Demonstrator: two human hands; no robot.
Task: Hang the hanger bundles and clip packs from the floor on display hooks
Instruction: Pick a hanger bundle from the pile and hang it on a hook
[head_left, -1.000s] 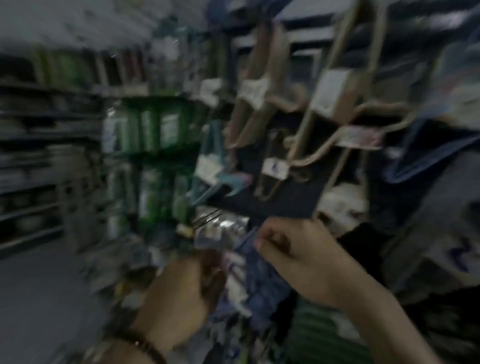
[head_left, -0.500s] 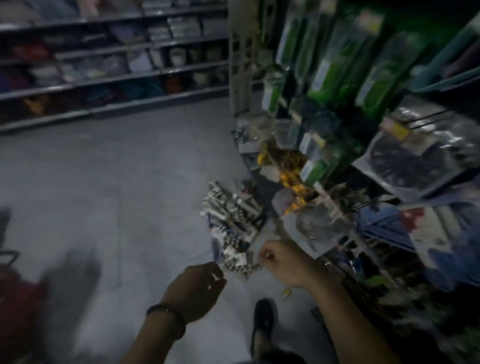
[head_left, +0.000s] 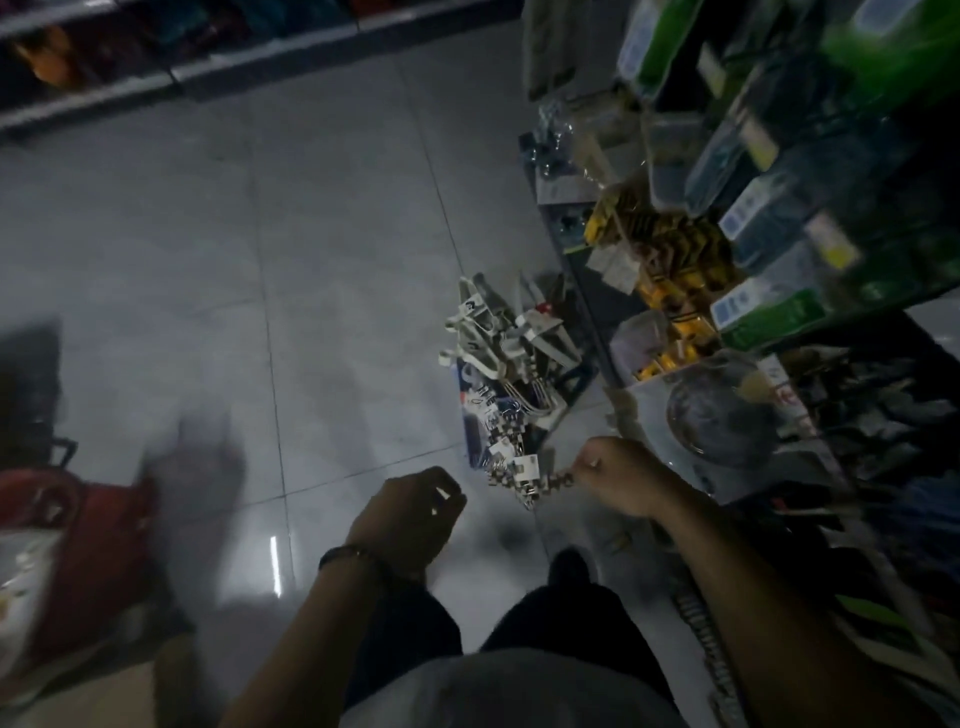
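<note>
Head view: the only camera; I look down at the tiled floor (head_left: 311, 249) beside the display rack (head_left: 582, 306).
Hanger bundles (head_left: 496, 338): on the floor at the foot of the rack, tangled with what look like more clip packs.
Right hand (head_left: 621, 480): curled tight, thumb and forefinger pinching one end of a clip pack (head_left: 519, 478) that trails towards the bundles.
Left hand (head_left: 410, 512): fingers curled in, near the pack but apart from it; I cannot tell whether it holds anything.
Risk, snag: the pinched pack may be caught in the bundles, so lifting it could drag other stock along or tear its card.
Risk, slip: a two-finger pinch on loose clips could let go on the way up.
Risk, footing: my shoe (head_left: 569, 566) is near the bundles, and a step forward could crush them.
Hidden: the hooks are behind hung goods. Blur and dim light smear the rack and the red basket (head_left: 78, 540) at my left.
</note>
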